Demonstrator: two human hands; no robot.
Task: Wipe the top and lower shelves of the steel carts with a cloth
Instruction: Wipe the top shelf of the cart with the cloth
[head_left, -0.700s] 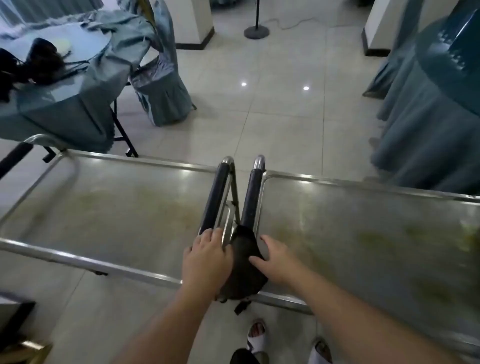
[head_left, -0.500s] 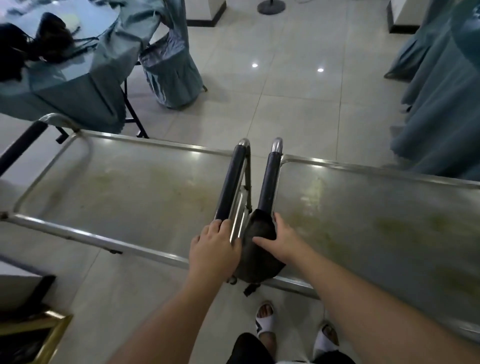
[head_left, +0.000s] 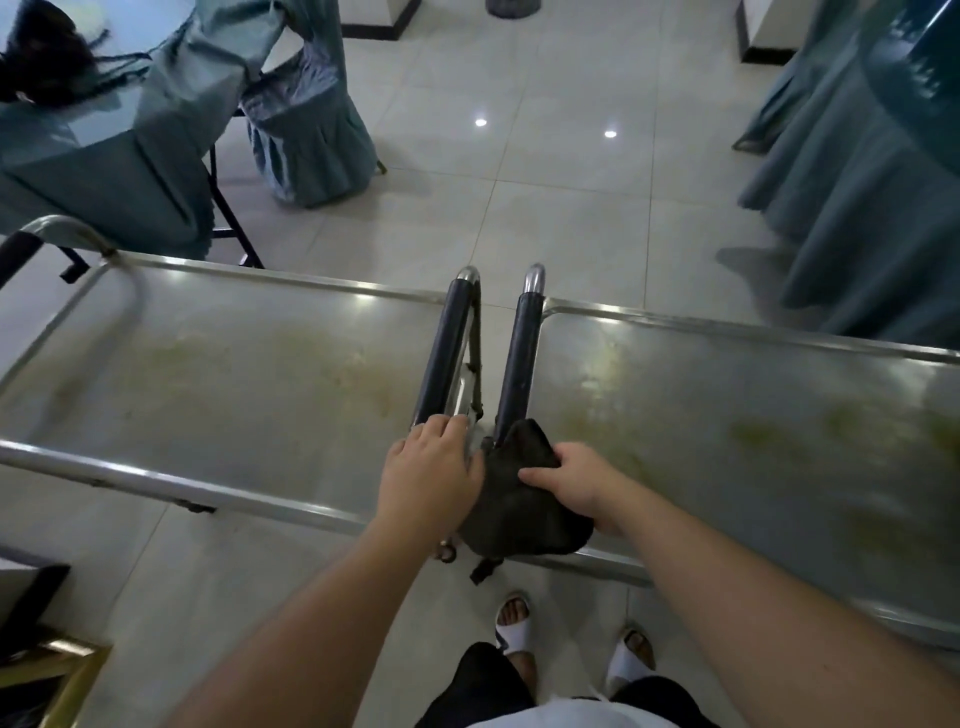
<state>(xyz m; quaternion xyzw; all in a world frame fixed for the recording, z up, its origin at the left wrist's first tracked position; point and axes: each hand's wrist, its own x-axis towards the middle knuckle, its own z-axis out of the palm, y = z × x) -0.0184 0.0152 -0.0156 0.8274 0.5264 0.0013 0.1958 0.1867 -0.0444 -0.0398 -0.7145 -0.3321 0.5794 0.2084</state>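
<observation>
Steel is being shown across the middle of the frame, where two carts are standing end to end. The left cart (head_left: 223, 384) is filling the centre left, and the right cart (head_left: 727, 441) is stretching toward the lower right edge. Both top shelves are being seen as dull grey metal marked with yellowish-green smears, heaviest at the right of the right cart. Raised tube rails are running round each shelf. Two black-sleeved handles with chrome caps, the left handle (head_left: 447, 353) and the right handle (head_left: 519, 358), are standing side by side at the centre, where the carts are meeting.

A dark, nearly black cloth (head_left: 519, 509) is being seen bunched at the near end of the right handle, draping over the near rail just below centre. It is being gripped by the right hand (head_left: 576, 483), with the thumb laid across its top and the fingers curled round its right side. The left hand (head_left: 431, 473) is being rested over the near end of the left handle, fingers curved over it; its edge is lying against the cloth.

Grey-blue draped tables are standing at the upper left (head_left: 104, 156) and upper right, on a pale tiled floor (head_left: 545, 208).
</observation>
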